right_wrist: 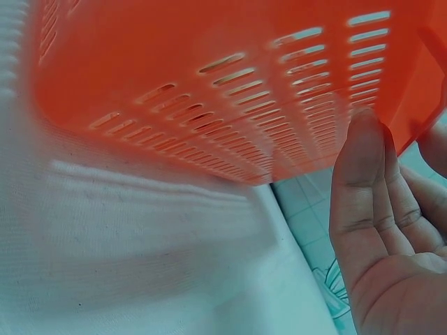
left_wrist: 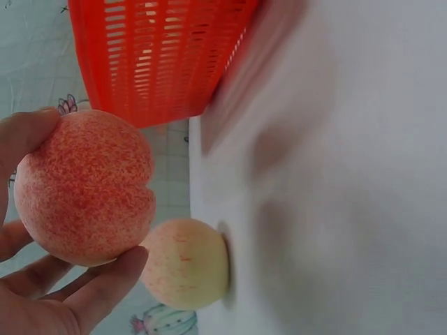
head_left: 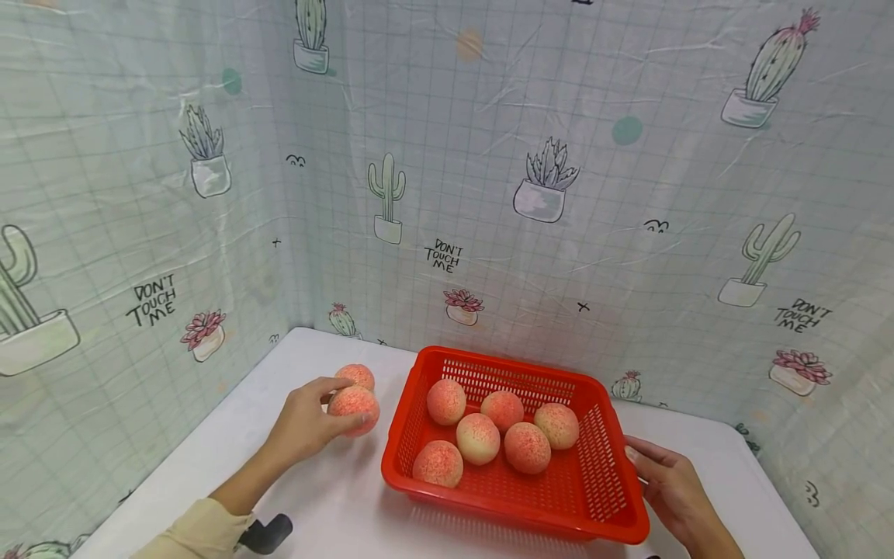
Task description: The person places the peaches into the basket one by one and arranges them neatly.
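My left hand (head_left: pixel 302 423) holds a round pink-red peach (head_left: pixel 353 411) between thumb and fingertips, raised above the white table. Behind it on the table sits another peach (head_left: pixel 358 375), partly covered in the head view; the left wrist view shows this second peach (left_wrist: pixel 188 269) as paler yellow. To the right stands a red plastic basket (head_left: pixel 515 359) with slotted walls, holding several peaches (head_left: pixel 478 439). At the basket's right side my right hand (head_left: pixel 676 487) grips the rim, thumb over it and fingers (right_wrist: pixel 360 181) underneath against the outer wall.
The white table (head_left: pixel 328 512) meets a curtain (head_left: pixel 489 155) printed with cacti at the back and both sides. A dark strap piece (head_left: pixel 268 534) shows at the left wrist.
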Tool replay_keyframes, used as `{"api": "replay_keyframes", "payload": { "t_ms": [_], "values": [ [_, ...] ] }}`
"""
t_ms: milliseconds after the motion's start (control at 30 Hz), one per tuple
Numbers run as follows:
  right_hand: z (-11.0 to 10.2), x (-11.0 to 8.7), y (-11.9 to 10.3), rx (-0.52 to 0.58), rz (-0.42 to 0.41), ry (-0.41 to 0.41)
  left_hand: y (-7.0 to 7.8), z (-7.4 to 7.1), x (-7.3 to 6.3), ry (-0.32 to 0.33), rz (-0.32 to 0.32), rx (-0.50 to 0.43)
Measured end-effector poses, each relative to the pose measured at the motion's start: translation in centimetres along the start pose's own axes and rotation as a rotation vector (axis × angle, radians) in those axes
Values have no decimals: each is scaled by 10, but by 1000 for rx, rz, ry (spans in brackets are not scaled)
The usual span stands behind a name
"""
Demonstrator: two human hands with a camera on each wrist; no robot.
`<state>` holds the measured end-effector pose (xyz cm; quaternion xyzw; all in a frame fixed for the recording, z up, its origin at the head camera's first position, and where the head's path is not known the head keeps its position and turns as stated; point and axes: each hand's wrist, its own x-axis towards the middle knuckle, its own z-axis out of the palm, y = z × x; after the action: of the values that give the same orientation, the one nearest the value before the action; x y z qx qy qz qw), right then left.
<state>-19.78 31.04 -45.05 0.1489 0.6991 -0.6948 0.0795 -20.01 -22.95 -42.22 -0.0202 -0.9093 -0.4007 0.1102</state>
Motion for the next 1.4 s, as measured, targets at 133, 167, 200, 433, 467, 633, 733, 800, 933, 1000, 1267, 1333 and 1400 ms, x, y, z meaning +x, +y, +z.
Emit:
{"api": "replay_keyframes", "payload": {
  "t_ms": [133,167,200,433,467,633,733,800,933,1000,1267,1333,1400],
  "values": [
    [-1,1,0,-4,2,2,8,-2,-1,-5,24,-24],
    [-1,1,0,-6,3,3,11,-2,-2,-7,30,-33],
    [0,1,-1,-7,4,2,13,-2,-2,-9,35,-43],
    [1,2,-2,-22,6,5,28,-4,-3,-21,54,-68],
    [0,2,-1,-24,6,6,29,-4,-2,-27,53,-71],
    [-1,2,-1,-22,6,4,35,-5,-1,-53,56,-100],
    [-1,2,-1,-20,4,1,39,-6,-1,-64,60,-112],
    [-1,1,-1,-14,5,0,41,-7,-1,-68,62,-112],
    [-1,1,-1,-15,4,0,45,-7,0,-76,78,-102],
    [0,1,-1,-16,2,0,47,-7,1,-77,83,-96],
    [0,0,-2,-8,2,0,61,-8,1,-110,83,-123],
    [0,0,-2,-9,4,1,65,-8,0,-120,85,-135],
    [0,0,-2,-10,5,2,68,-8,0,-125,89,-142]
  ]
}}
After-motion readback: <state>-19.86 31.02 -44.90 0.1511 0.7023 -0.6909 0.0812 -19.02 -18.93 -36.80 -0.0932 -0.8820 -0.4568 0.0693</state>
